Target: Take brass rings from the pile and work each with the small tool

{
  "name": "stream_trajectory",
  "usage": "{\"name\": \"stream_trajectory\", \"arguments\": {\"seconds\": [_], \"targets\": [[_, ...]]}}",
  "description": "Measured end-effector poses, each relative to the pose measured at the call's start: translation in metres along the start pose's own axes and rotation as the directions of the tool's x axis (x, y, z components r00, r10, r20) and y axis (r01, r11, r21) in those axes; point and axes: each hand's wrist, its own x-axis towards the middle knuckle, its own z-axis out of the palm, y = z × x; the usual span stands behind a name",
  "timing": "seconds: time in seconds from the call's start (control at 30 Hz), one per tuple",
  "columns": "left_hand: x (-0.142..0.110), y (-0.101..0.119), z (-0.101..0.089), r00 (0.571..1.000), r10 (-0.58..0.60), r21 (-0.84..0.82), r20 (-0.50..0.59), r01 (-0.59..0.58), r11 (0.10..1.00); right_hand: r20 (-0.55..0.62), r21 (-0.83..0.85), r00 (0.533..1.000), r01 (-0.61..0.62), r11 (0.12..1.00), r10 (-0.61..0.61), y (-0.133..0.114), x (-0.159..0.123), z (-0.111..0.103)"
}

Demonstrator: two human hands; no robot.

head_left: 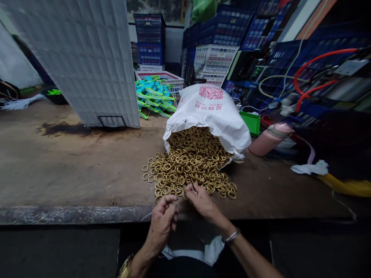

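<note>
My right hand (204, 204) is closed on a slim tool with a dark pointed tip (193, 188), perhaps a small knife; its exact kind is unclear. A ring at these fingertips lies against the front of the pile, and I cannot tell whether it is gripped. Just left of it, my left hand (162, 218) hovers at the table's front edge with fingers half curled, thumb and forefinger apart, nothing visible between them. Before both hands spreads a heap of brass-coloured rings (188, 168), spilling from the mouth of a white woven sack (199, 110) that lies on its side.
On the brown table (87, 166) stands a tall white ribbed panel (101, 65) in a black wire holder. Green and turquoise plastic pieces (155, 94) are piled behind. A pink bottle (269, 139) leans right of the sack, near orange tubing (304, 85). Stacked crates (216, 58) fill the back.
</note>
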Motion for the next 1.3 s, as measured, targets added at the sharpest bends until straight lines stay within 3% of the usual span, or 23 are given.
{"name": "stream_trajectory", "arguments": {"seconds": [0.07,0.13,0.27,0.4,0.47,0.57,0.63,0.73,0.83,0.93,1.03,1.13,1.3], "targets": [[0.002,0.000,0.001,0.995,0.102,0.136,-0.003,-0.101,0.986,0.130,0.212,0.989,-0.094,0.973,0.067,-0.002,-0.010,-0.001],[0.003,0.001,0.001,0.977,0.206,0.233,0.059,-0.214,0.949,0.234,0.325,0.967,-0.174,0.930,0.099,-0.004,-0.020,-0.001],[0.001,0.003,0.004,0.929,0.260,0.301,0.265,-0.335,0.893,0.343,0.386,0.923,-0.307,0.870,0.174,-0.009,-0.032,-0.001],[-0.001,0.000,0.005,0.925,0.277,0.338,0.258,-0.356,0.871,0.399,0.407,0.889,-0.390,0.826,0.223,-0.010,-0.036,0.001],[-0.001,-0.002,0.003,0.934,0.295,0.360,0.203,-0.351,0.865,0.344,0.386,0.907,-0.371,0.845,0.242,-0.008,-0.035,0.003],[0.000,-0.003,0.001,0.933,0.328,0.405,0.149,-0.360,0.841,0.151,0.312,0.963,-0.261,0.913,0.223,-0.003,-0.034,0.004],[0.001,-0.004,0.001,0.924,0.343,0.448,0.167,-0.381,0.809,0.054,0.229,0.992,-0.127,0.965,0.118,-0.001,-0.035,0.003],[0.000,-0.002,0.003,0.918,0.343,0.479,0.199,-0.397,0.783,0.003,0.066,0.999,0.043,0.997,-0.043,-0.003,-0.036,0.003],[-0.001,0.001,0.007,0.946,0.274,0.421,0.174,-0.323,0.848,-0.033,-0.018,0.998,0.053,0.998,-0.053,-0.006,-0.035,0.004],[-0.003,0.004,0.008,0.985,0.087,0.329,0.147,-0.131,0.935,-0.046,-0.021,0.998,0.033,0.999,-0.034,-0.005,-0.032,0.007],[-0.003,0.003,0.006,0.979,-0.077,0.250,0.187,0.028,0.968,-0.030,-0.017,0.999,0.039,0.999,-0.039,-0.001,-0.029,0.008],[-0.003,-0.001,0.003,0.960,-0.115,0.149,0.255,0.078,0.986,-0.021,0.007,0.999,0.043,0.999,-0.043,0.002,-0.028,0.008],[-0.002,-0.004,0.002,0.956,-0.130,0.065,0.262,0.116,0.991,-0.042,-0.038,0.997,0.063,0.997,-0.065,0.005,-0.028,0.006]]}}
